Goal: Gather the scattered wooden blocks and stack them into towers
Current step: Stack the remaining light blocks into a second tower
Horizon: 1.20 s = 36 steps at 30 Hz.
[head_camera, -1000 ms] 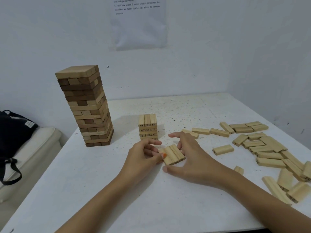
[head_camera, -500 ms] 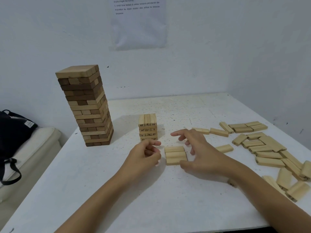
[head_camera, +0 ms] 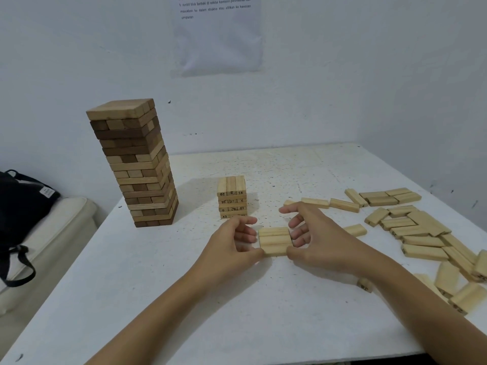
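We note a row of three blocks [head_camera: 274,241] lying flat and side by side on the white table [head_camera: 158,299], near the middle, just in front of the short tower [head_camera: 232,197]. That tower is pale, with numbers printed on the block ends; we read 29, 2 and 14 on the top layer. The left hand [head_camera: 233,245] holds the row's left end, thumb tip on the near corner and fingers curled in towards the block ends. The right hand [head_camera: 317,238] holds the right end: thumb on the near corner, middle fingers bent against the ends, index finger stretched out free. The row is lightly clamped between the two hands. The tall tower [head_camera: 133,164] of mixed dark and pale wood stands well apart at the left. Loose blocks [head_camera: 421,233] lie scattered along the right side. Off the table we see a black bag [head_camera: 22,201] at the left and a sheet of paper [head_camera: 218,35] on the wall.
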Each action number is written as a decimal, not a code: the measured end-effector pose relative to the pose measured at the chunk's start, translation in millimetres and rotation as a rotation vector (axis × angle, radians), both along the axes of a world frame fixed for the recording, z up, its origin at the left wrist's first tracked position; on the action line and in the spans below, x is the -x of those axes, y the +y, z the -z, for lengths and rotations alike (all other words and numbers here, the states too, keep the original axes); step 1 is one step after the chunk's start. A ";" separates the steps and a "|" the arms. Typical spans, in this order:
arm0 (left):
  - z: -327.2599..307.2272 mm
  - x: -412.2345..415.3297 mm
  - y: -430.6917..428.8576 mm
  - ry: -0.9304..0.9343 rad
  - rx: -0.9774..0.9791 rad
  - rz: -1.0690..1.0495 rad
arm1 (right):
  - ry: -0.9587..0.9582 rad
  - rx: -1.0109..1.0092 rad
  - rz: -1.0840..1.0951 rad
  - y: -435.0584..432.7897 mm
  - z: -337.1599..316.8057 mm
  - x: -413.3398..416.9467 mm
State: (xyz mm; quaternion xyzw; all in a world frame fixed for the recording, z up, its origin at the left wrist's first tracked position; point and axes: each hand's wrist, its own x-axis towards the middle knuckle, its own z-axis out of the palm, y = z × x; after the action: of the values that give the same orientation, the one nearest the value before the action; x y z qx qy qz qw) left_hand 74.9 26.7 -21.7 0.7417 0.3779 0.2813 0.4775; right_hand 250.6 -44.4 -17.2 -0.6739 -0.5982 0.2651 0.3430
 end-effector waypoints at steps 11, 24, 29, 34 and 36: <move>2.3 -0.9 -0.8 -0.028 0.007 0.031 | 0.004 0.002 0.025 -1.9 -4.4 4.1; 4.0 1.3 -0.9 0.046 -0.263 0.060 | -0.109 -0.043 0.042 1.4 0.8 -7.6; 5.0 4.5 -0.8 0.205 -0.464 0.180 | -0.238 -0.037 -0.124 -2.3 -1.4 -8.6; 9.0 2.4 -4.3 0.278 -0.558 0.154 | -0.326 -0.040 -0.183 -3.9 -1.6 -6.5; 9.8 1.6 -2.4 0.297 -0.596 0.148 | -0.329 -0.054 -0.172 -3.7 -2.1 -6.5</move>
State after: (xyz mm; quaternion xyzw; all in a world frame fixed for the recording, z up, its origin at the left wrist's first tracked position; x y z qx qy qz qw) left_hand 73.3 24.3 -31.5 0.9068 0.2896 0.2330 0.1988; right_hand 257.1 -48.1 -15.1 -0.6449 -0.7086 0.1637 0.2347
